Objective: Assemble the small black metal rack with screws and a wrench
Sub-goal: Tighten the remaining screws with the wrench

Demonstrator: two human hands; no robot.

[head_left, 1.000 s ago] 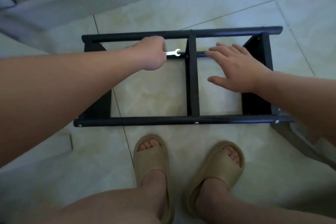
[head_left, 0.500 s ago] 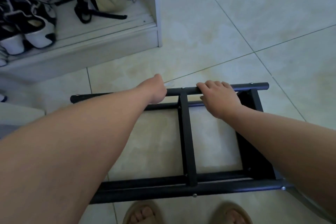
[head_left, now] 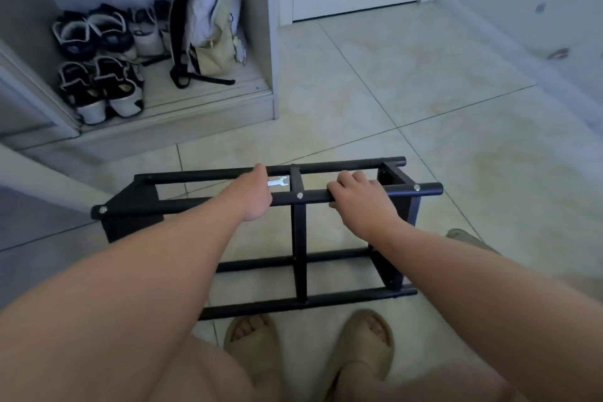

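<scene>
rack (head_left: 298, 238) steadied: left hand (head_left: 253, 197) gripped wrench (head_left: 278, 182), maybe rail (head_left: 315, 198); right hand (head_left: 355, 199) at 3 o'clock gripped rail. next: tighten screw (head_left: 299, 195).

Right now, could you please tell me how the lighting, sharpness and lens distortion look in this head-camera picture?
Head view: dim, bluish and flat, no hard shadows; the wrench glints bright against the black rack, both reasonably sharp; the wall at the right edge is smeared; wide-angle stretch swells the forearms toward the bottom corners.
</scene>
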